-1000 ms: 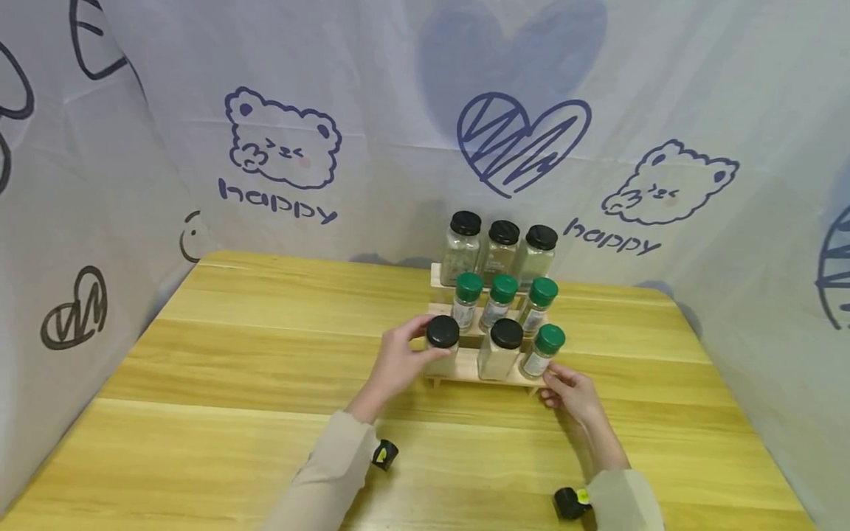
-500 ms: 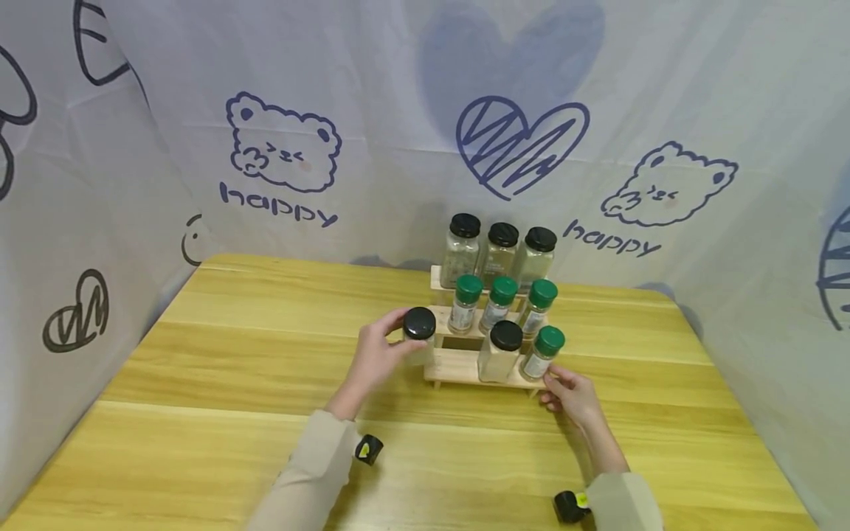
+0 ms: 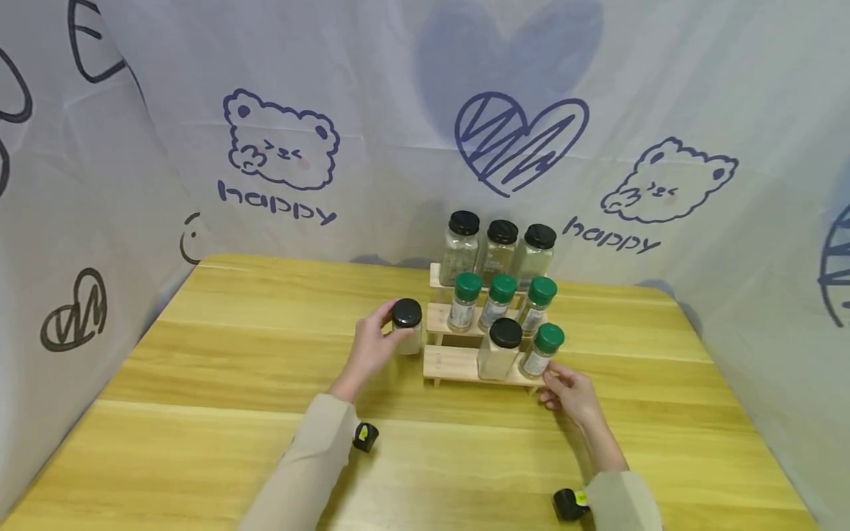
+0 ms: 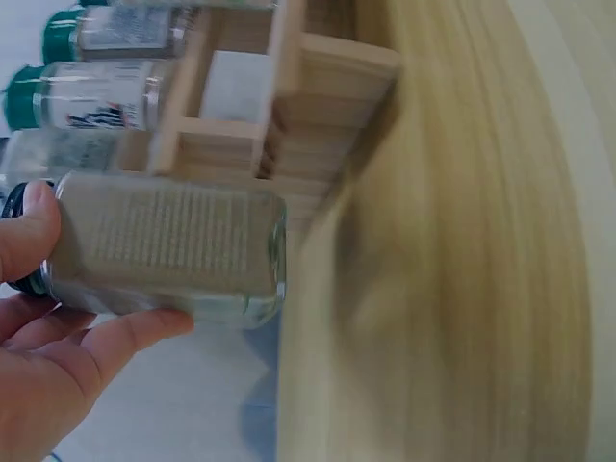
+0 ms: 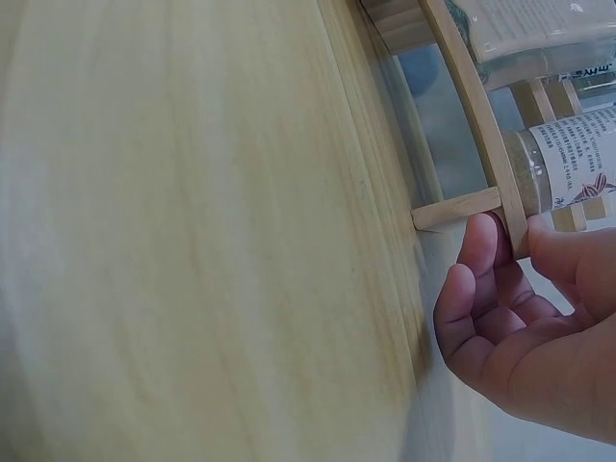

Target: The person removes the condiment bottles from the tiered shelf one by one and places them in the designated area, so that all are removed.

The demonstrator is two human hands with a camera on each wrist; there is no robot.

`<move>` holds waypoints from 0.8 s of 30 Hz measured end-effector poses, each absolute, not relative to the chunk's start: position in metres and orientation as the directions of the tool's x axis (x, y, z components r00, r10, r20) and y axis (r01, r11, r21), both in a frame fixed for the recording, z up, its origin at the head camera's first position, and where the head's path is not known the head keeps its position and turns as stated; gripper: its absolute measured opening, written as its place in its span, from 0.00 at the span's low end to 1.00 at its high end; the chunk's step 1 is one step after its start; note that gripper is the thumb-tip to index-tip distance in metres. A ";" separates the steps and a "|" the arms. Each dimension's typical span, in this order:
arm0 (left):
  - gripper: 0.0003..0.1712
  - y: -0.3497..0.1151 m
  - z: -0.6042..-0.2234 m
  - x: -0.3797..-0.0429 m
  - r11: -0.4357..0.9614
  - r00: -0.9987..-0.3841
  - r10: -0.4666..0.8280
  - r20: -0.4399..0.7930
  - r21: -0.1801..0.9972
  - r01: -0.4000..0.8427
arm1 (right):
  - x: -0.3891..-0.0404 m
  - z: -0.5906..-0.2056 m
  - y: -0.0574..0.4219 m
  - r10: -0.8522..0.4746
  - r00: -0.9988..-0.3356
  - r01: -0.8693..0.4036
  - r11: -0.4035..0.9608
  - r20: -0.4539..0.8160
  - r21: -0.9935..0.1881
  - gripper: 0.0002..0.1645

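Note:
My left hand (image 3: 373, 345) grips a glass spice jar (image 4: 164, 241) by its upper part, thumb on one side and fingers on the other. The black-lidded jar is upright, just left of the three-tier wooden spice rack (image 3: 451, 363), and its base seems to be off the tabletop. At the rack's front right corner my right hand (image 3: 572, 394) pinches the end of the lowest shelf (image 5: 496, 159) between thumb and curled fingers. Beside that thumb stands a green-lidded spice jar (image 3: 541, 350). Left of it, on the same shelf, is a black-lidded jar (image 3: 499, 350).
Three green-lidded jars (image 3: 498, 301) fill the middle tier, and three black-lidded jars (image 3: 498, 251) stand on the top tier. The rack sits on a wooden table (image 3: 232, 369), near a printed cloth (image 3: 392, 110) hanging behind it.
My left hand has taken the black-lidded jar off the left end of the lowest shelf, moving it left and slightly back beside the rack. The right hand has stayed at the rack's corner.

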State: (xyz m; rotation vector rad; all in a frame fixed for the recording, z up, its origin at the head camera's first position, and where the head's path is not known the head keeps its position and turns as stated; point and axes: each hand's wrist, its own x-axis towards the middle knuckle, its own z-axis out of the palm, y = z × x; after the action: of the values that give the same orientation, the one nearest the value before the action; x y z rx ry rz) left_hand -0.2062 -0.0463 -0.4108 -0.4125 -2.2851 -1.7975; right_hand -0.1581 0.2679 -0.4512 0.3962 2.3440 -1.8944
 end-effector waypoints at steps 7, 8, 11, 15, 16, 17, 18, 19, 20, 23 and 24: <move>0.27 -0.046 -0.421 -0.223 0.221 -0.944 0.110 0.312 0.918 0.329 | -0.159 -0.448 0.268 0.141 -0.958 0.276 0.200 -0.251 -0.940 0.25; 0.27 -0.045 -0.422 -0.226 0.224 -0.942 0.120 0.313 0.916 0.333 | -0.158 -0.448 0.267 0.142 -0.957 0.279 0.200 -0.254 -0.939 0.25; 0.27 -0.044 -0.424 -0.234 0.231 -0.940 0.134 0.313 0.913 0.337 | -0.158 -0.449 0.267 0.144 -0.957 0.278 0.199 -0.252 -0.940 0.25; 0.28 -0.042 -0.427 -0.244 0.236 -0.944 0.140 0.297 0.916 0.324 | -0.158 -0.450 0.268 0.146 -0.959 0.270 0.199 -0.244 -0.942 0.25; 0.28 -0.042 -0.427 -0.246 0.239 -0.946 0.142 0.291 0.917 0.318 | -0.157 -0.450 0.268 0.147 -0.959 0.270 0.199 -0.243 -0.942 0.25; 0.28 -0.041 -0.427 -0.248 0.240 -0.948 0.145 0.284 0.919 0.312 | -0.157 -0.450 0.268 0.147 -0.959 0.269 0.198 -0.243 -0.942 0.25; 0.28 -0.041 -0.428 -0.250 0.242 -0.949 0.149 0.278 0.920 0.307 | -0.157 -0.450 0.268 0.147 -0.959 0.269 0.197 -0.243 -0.943 0.25; 0.28 -0.041 -0.428 -0.252 0.240 -0.951 0.150 0.269 0.924 0.299 | -0.157 -0.450 0.268 0.146 -0.959 0.269 0.197 -0.243 -0.943 0.25; 0.28 -0.041 -0.428 -0.254 0.242 -0.952 0.152 0.265 0.924 0.296 | -0.157 -0.450 0.268 0.146 -0.959 0.269 0.198 -0.243 -0.943 0.25; 0.27 -0.040 -0.429 -0.258 0.246 -0.954 0.161 0.251 0.926 0.285 | -0.157 -0.450 0.268 0.147 -0.959 0.270 0.203 -0.243 -0.941 0.25; 0.27 -0.040 -0.430 -0.259 0.249 -0.955 0.164 0.246 0.927 0.281 | -0.157 -0.450 0.268 0.148 -0.959 0.271 0.205 -0.243 -0.941 0.25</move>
State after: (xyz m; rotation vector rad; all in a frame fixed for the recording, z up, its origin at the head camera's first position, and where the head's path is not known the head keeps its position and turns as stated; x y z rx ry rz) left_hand -0.2592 -0.0399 -0.4299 -0.4297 -2.4028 -1.8171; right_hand -0.1571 0.2677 -0.4500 0.4116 2.3598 -1.8754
